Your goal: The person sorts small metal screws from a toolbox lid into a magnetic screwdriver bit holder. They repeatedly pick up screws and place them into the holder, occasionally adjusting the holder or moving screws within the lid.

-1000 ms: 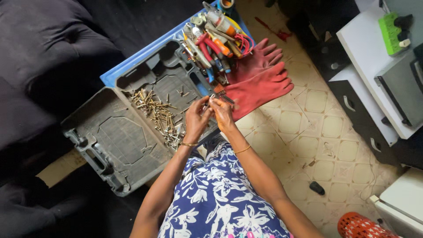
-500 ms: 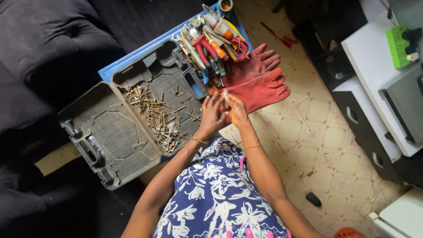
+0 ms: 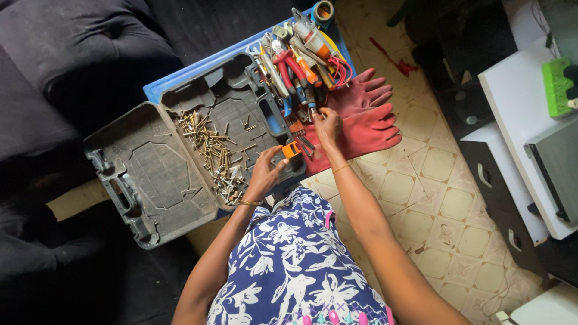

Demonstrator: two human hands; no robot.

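1. Case point(image 3: 162, 174): grey moulded plastic, lying open, centre-left.
2. Gloves point(image 3: 361, 123): red rubber, flat, right of the tool pile point(image 3: 298, 60).
3. Right hand point(image 3: 328, 123): fingers curled at pile's edge; grip unclear.
4. Left hand point(image 3: 265, 171): pinching small orange piece point(image 3: 291, 149).
5. Screws point(image 3: 211, 153): brassy, loose in case.

Screws point(image 3: 212, 150) lie in the open case point(image 3: 162, 174), tools point(image 3: 298, 57) piled at its right end, gloves point(image 3: 361, 117) right of them on the floor point(image 3: 433, 198).
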